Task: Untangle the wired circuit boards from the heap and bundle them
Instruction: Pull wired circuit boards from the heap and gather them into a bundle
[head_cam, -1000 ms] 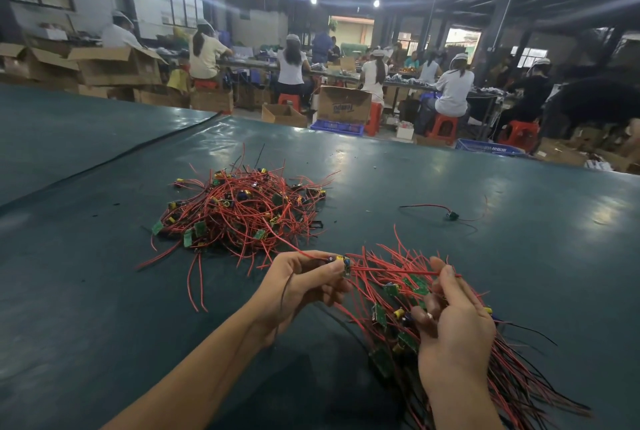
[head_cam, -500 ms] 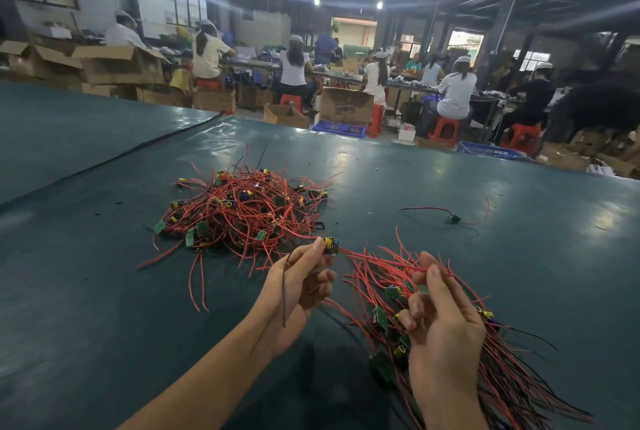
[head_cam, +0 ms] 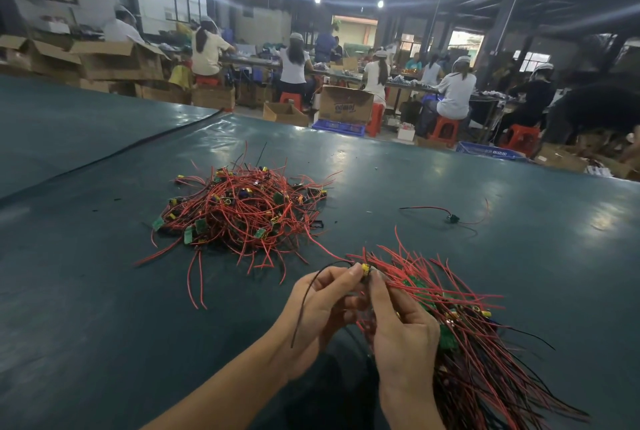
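Observation:
A tangled heap (head_cam: pixel 242 211) of small green circuit boards with red and black wires lies on the dark green table (head_cam: pixel 86 291). My left hand (head_cam: pixel 322 305) pinches one wired board (head_cam: pixel 365 269) with a yellow part at its fingertips; a black wire loops down over that hand. A red wire runs from this board back toward the heap. My right hand (head_cam: pixel 401 329) grips the sorted bundle (head_cam: pixel 467 343) of boards and wires, its fingertips touching the pinched board. The bundle's wires fan out to the lower right.
A single loose wired part (head_cam: pixel 452 218) lies on the table to the right of the heap. Beyond the table's far edge stand cardboard boxes (head_cam: pixel 346 105), red stools and blue crates, with several seated people working at benches.
My two hands have come together: the left hand carried the pinched board rightward to the bundle, and the right hand's fingers now meet it.

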{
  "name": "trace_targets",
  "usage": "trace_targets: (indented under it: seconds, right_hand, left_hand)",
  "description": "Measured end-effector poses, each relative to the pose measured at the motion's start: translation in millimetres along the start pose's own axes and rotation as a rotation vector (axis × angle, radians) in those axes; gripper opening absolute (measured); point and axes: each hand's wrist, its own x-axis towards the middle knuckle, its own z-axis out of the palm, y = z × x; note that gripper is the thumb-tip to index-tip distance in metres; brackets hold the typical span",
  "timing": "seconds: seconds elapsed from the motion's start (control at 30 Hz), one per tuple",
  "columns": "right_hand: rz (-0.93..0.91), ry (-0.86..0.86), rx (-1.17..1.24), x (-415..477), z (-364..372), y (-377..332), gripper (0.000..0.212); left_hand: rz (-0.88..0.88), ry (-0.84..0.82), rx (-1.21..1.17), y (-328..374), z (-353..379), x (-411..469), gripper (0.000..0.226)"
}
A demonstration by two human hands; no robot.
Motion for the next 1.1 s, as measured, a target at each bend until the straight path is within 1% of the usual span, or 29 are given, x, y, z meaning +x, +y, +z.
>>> trace_targets:
  seconds: [0.1,0.2,0.23,0.3,0.43,0.5,0.57,0.63,0.67,0.73,0.8,0.83,0.9,0.97,1.03,1.1]
  right_hand:
    - [0.043,0.043,0.061,-1,0,-2,0.024]
    - [0.095,0.134,0.139,1,-2,-6,0.021]
    - [0.114,0.153,0.178,4,-4,-9,0.019]
    - [0.126,0.189,0.253,11,-13,-14,0.021]
    - [0.123,0.264,0.339,19,-31,-24,0.023]
    - [0.121,0.249,0.341,18,-32,-25,0.019]
    - [0.126,0.192,0.353,16,-28,-26,0.018]
    - [0.132,0.106,0.396,14,-25,-28,0.023]
    - [0.143,0.065,0.429,13,-24,-29,0.030]
    - [0.179,0.010,0.506,11,-25,-30,0.051]
    - [0.233,-0.016,0.536,11,-27,-28,0.063]
    - [0.260,-0.023,0.506,12,-27,-27,0.064]
    - [0.299,-0.042,0.386,12,-24,-24,0.059]
    - [0.301,-0.082,0.282,10,-18,-21,0.054]
    - [0.262,-0.135,0.224,5,-12,-18,0.050]
    - [0.236,-0.173,0.231,1,-6,-16,0.055]
  left_hand:
    - [0.032,0.042,0.014,-2,-1,1,0.020]
    - [0.066,0.120,0.057,-4,-3,4,0.020]
    - [0.076,0.143,0.054,-2,-4,5,0.021]
    - [0.099,0.180,0.024,3,-8,9,0.019]
    - [0.169,0.200,-0.009,13,-19,15,0.021]
    - [0.192,0.207,-0.003,12,-21,15,0.024]
    - [0.185,0.232,-0.028,11,-21,15,0.022]
    - [0.139,0.248,-0.090,14,-22,14,0.024]
    - [0.107,0.245,-0.131,16,-22,14,0.027]
    - [0.038,0.215,-0.225,21,-23,13,0.030]
    - [-0.016,0.145,-0.283,24,-24,12,0.030]
    - [-0.036,0.096,-0.292,25,-24,11,0.029]
    - [-0.079,-0.021,-0.285,24,-21,11,0.028]
    - [-0.149,-0.135,-0.213,23,-15,8,0.031]
    - [-0.238,-0.181,-0.122,20,-10,6,0.033]
    - [-0.314,-0.198,-0.061,19,-8,3,0.034]
